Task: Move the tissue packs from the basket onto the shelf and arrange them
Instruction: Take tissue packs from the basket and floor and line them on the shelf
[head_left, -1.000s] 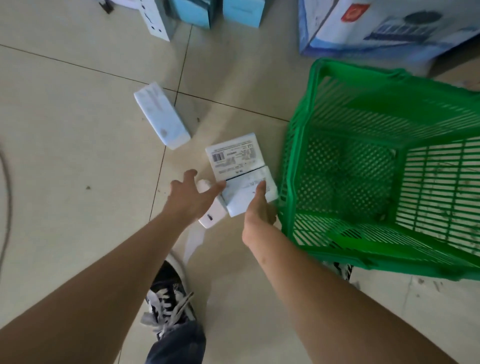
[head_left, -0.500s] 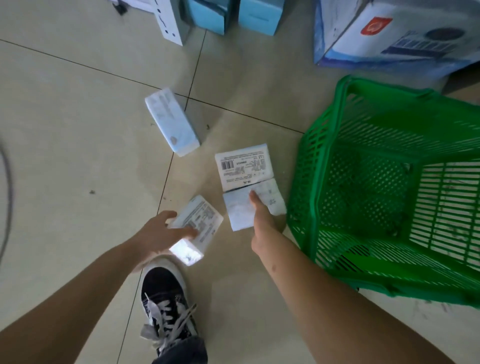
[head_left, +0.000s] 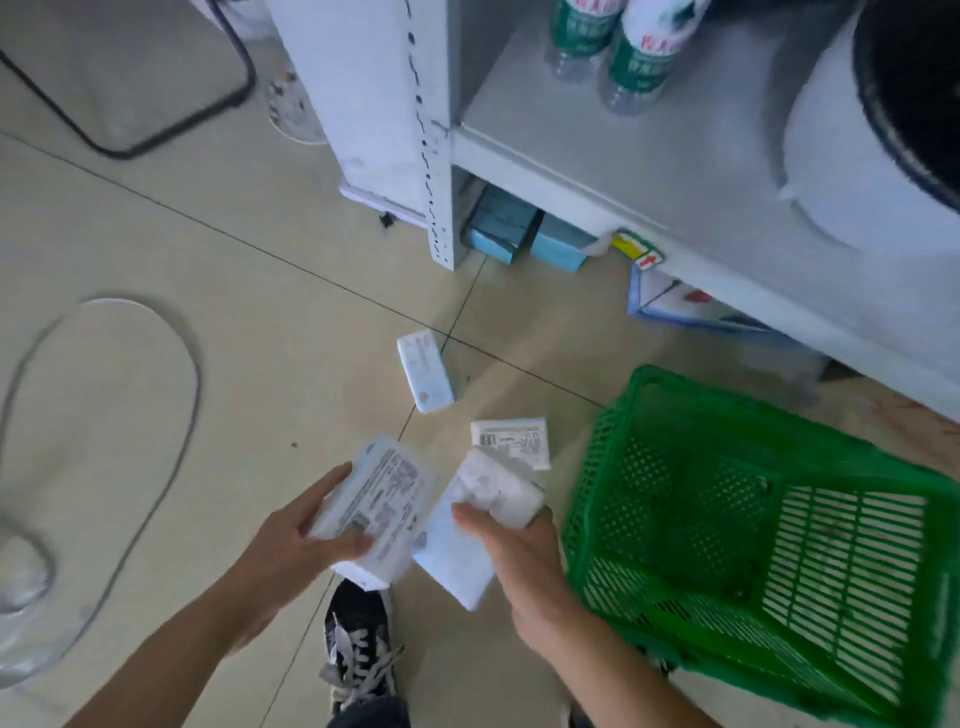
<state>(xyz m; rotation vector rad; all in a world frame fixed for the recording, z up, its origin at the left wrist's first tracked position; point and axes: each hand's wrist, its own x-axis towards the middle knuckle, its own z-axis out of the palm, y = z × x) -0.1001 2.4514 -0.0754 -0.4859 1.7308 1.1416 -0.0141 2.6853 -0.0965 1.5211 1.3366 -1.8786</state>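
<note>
The left hand (head_left: 291, 551) has its grip round a white pack (head_left: 379, 506) with printed labelling; the right hand (head_left: 519, 551) grips two packs (head_left: 483, 525). Two more packs (head_left: 425, 371) lie on the beige tiled floor (head_left: 156, 260), beside the green basket (head_left: 727, 519), below a grey shelf (head_left: 649, 156) holding bottles (head_left: 613, 47).

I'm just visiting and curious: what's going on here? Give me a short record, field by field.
left hand: left hand grips a tissue pack
right hand: right hand grips another pack
on the floor: two packs, one near the tile joint, one barcode side up
basket: green basket, no packs visible inside
shelf: grey shelf holds bottles
</note>
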